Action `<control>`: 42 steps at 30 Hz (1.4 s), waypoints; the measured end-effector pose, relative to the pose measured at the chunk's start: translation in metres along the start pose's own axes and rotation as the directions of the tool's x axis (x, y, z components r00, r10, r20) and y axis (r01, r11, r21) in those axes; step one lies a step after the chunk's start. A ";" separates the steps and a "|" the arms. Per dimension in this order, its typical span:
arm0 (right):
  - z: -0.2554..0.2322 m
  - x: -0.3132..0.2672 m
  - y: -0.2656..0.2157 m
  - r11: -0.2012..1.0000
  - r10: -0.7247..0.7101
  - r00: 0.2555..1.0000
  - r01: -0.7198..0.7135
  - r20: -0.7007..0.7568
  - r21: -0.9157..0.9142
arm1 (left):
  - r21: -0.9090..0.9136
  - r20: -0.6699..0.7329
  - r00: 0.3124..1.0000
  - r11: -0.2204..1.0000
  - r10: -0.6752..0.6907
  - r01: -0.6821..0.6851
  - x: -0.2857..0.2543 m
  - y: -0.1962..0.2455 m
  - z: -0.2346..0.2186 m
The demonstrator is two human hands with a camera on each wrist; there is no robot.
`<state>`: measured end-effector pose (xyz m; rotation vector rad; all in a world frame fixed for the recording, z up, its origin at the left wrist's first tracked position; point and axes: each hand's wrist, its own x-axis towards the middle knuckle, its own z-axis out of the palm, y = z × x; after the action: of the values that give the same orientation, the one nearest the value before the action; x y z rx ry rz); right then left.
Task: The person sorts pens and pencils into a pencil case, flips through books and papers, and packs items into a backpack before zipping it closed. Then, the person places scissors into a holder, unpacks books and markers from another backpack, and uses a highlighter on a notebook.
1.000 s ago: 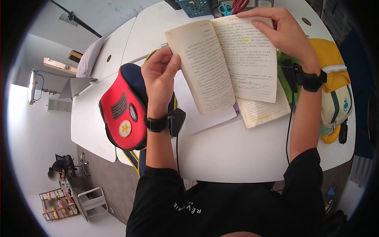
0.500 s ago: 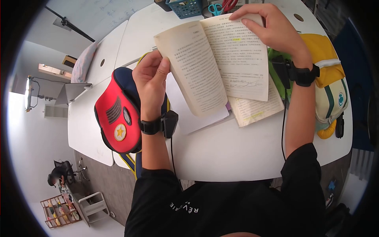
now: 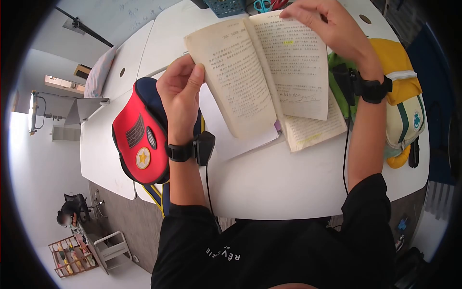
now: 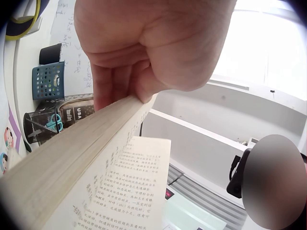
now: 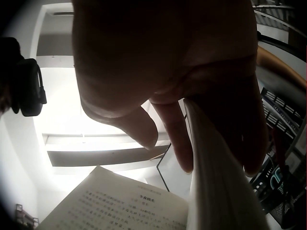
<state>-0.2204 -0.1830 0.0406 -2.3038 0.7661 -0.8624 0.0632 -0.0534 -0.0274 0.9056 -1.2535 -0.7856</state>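
An open book [image 3: 231, 77] with printed pages and a yellow-highlighted line is held up over the table. My left hand [image 3: 180, 89] grips its left side, thumb on the page and fingers behind; in the left wrist view the thick page block [image 4: 86, 139] runs down from that hand. At the top right corner of the book is my right hand [image 3: 332, 31]. In the right wrist view its fingers lie on both sides of the right-hand pages [image 5: 211, 177], with the thumb apart from the paper. Under the raised book lie another open book [image 3: 313, 132] and white paper [image 3: 226, 135].
A red and navy bag [image 3: 142, 137] lies left on the white table [image 3: 274, 188]. To the right is a yellow, cream and green bag [image 3: 404, 111]. Behind the book stand a blue basket [image 3: 226, 7] and teal scissors [image 3: 262, 6]. Cables trail from both wrist cameras.
The left page now shows different text with a new heading. My right thumb has come off the right page, and its fingers have shifted along the top edge. The left hand keeps its grip.
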 end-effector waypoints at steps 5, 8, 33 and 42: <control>-0.001 -0.003 0.008 0.944 -0.049 0.998 0.062 -0.047 0.324 | -0.014 0.016 1.000 1.000 0.016 -0.016 0.000 0.000 0.001; 0.001 -0.006 -0.010 0.919 -0.062 0.990 0.106 -0.125 0.380 | 0.023 -0.007 1.000 1.000 0.003 -0.003 0.001 0.002 0.003; -0.005 -0.004 -0.002 0.994 -0.106 0.993 0.107 -0.053 0.021 | -0.001 -0.072 0.997 1.000 -0.006 0.006 0.004 0.000 -0.001; -0.011 -0.005 0.005 0.997 -0.079 0.997 0.079 -0.020 -0.017 | 0.030 -0.083 0.997 1.000 -0.001 0.003 0.005 0.000 -0.004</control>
<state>-0.2334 -0.1859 0.0427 -2.3564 0.6965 -0.9195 0.0674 -0.0573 -0.0255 0.9545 -1.1943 -0.7255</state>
